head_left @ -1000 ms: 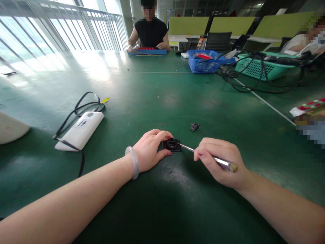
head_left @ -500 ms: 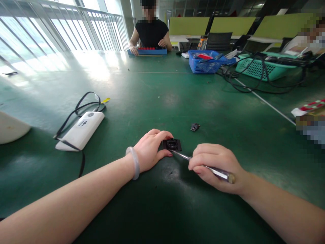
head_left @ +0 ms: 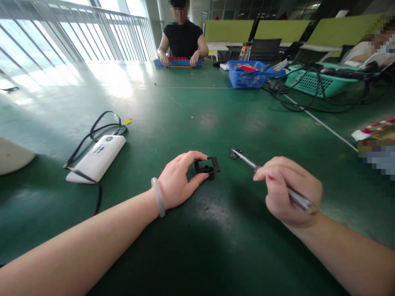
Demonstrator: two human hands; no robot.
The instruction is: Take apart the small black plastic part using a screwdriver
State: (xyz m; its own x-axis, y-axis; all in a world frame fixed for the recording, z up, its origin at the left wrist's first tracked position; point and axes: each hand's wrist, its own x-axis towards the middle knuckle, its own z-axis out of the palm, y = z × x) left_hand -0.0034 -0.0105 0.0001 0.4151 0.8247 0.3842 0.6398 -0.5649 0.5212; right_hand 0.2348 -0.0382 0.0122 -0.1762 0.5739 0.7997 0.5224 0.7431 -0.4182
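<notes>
Between thumb and fingers, my left hand point(head_left: 182, 176) grips a small black rectangular frame point(head_left: 214, 164), tilted up off the table. Under and behind its opening lies another small black part point(head_left: 207, 170), partly covered by the frame and my thumb. My right hand point(head_left: 290, 191) is closed around the handle of a screwdriver point(head_left: 247, 160) with a metal shaft. The shaft points up and left, and its tip is over or against a small dark piece point(head_left: 235, 154) on the table; whether they touch I cannot tell.
On the green table point(head_left: 160, 119), a white power bank point(head_left: 98, 158) with a black cable lies at left, near a white rounded object point(head_left: 14, 156). A blue basket point(head_left: 248, 78), a teal basket point(head_left: 321, 84) and tangled black cables stand far right. Another person point(head_left: 182, 39) handles a blue tray opposite.
My right hand has drawn the screwdriver away from the black part, right and up toward the small dark piece. My left hand has lifted the frame, uncovering the part beneath.
</notes>
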